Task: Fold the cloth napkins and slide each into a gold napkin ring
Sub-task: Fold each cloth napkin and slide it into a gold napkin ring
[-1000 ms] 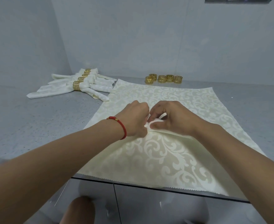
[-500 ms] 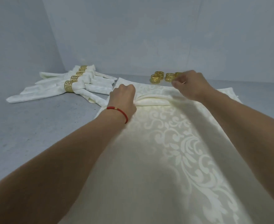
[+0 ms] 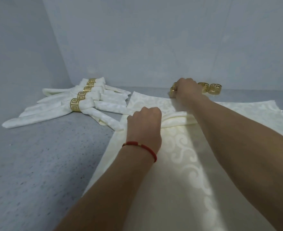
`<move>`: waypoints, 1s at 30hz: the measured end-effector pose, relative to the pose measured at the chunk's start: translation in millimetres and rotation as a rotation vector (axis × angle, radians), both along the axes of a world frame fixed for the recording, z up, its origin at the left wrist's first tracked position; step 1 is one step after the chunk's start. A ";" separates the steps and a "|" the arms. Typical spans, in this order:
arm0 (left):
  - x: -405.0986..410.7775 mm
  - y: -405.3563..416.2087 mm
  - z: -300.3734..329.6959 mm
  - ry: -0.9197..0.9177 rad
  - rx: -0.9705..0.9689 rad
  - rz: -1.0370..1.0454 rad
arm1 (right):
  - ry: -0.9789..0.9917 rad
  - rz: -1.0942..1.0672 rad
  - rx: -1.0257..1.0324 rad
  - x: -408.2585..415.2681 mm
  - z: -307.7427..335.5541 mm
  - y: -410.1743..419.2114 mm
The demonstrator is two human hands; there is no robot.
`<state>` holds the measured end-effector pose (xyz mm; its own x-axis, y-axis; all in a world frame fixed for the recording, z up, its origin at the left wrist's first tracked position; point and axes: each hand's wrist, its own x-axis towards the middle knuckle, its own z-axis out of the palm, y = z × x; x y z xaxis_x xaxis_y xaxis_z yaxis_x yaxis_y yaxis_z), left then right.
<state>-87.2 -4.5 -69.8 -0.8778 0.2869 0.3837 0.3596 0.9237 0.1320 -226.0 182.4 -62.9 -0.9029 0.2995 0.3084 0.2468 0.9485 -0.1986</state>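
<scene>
Four ringed napkins (image 3: 65, 105) lie fanned leftward; left hand (image 3: 144, 120) pinches the spread napkin's (image 3: 179, 164) gathered pleat running crosswise, right hand (image 3: 186, 90) grips one of four loose rings (image 3: 215, 88).

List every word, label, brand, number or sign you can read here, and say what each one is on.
None: no readable text appears anywhere in this view.
Gold napkin rings: only a cut-out key pattern, no letters.
Rings on the finished napkins: the same pattern, no letters.
Open napkin: woven scrolls and leaves, no writing.
Red bracelet: plain cord with a small gold bead, no marking that can be made out.
Walls and counter: bare of print.
</scene>
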 end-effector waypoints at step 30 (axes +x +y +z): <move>-1.6 -15.5 3.5 0.198 0.190 -0.081 | 0.550 0.049 -1.574 226.1 -5.4 57.3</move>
<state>-88.8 -20.0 -66.3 -0.7574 0.2595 0.5991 0.4669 0.8567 0.2193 0.1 239.7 -68.3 -0.8135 0.5813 0.0165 -0.1937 -0.2441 -0.9502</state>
